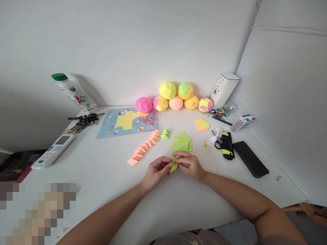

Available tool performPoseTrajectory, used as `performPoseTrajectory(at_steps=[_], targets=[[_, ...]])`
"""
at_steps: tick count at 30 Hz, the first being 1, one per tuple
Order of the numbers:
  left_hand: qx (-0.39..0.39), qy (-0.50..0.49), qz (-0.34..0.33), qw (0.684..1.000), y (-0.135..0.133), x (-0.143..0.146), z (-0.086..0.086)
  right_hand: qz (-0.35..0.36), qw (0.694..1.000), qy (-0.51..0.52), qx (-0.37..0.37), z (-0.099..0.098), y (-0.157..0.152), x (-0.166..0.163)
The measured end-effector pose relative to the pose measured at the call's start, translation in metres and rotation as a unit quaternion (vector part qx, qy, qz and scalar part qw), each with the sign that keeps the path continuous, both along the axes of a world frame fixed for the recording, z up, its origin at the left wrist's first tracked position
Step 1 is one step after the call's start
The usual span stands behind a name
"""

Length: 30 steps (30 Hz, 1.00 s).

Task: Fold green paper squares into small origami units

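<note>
Over a white table (pixel 102 163), the left hand (pixel 156 173) and right hand (pixel 191 166) pinched a folded green paper (pixel 174 166). Stacked paper polyhedra (pixel 168 90) stood near the grey-white wall (pixel 127 44).

Green paper (pixel 174 166) — partly hidden, left forearm (pixel 109 213) — cropped

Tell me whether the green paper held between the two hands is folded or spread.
Folded: the green paper is narrow and pointed, unlike the wider, flat green sheets beyond it.
</note>
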<state>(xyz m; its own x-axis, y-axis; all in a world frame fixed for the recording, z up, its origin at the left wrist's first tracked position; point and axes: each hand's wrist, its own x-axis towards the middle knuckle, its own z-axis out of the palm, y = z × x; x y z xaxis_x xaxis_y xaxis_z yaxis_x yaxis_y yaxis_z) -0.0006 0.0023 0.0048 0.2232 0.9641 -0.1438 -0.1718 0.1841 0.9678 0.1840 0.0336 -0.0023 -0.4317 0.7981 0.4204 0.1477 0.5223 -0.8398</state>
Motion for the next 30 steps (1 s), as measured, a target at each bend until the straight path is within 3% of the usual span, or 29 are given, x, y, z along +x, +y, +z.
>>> performPoseTrajectory(at_steps=[5,9,16,21,26,30], targets=[[0.030,0.002,0.008,1.000,0.0007,0.0032,-0.0022,0.005,0.999,0.024,-0.030,0.0074,-0.0008,-0.0002],[0.064,0.012,0.016,0.998,0.0006,0.0042,-0.0012,0.009,0.993,0.050,-0.111,0.0074,-0.0001,0.0003],[0.029,0.026,0.002,0.999,-0.0012,0.0039,-0.0019,0.037,0.962,0.092,-0.256,0.0071,0.0001,0.0000],[0.018,0.039,-0.037,0.998,-0.0011,0.0047,-0.0008,0.041,0.952,0.092,-0.289,0.0073,0.0001,0.0006],[0.002,0.037,0.003,0.999,0.0000,0.0054,0.0001,0.054,0.949,0.093,-0.297,0.0043,0.0011,0.0007],[-0.003,0.033,-0.008,0.999,-0.0001,0.0051,0.0025,0.064,0.946,0.092,-0.305,0.0046,0.0019,0.0013]])
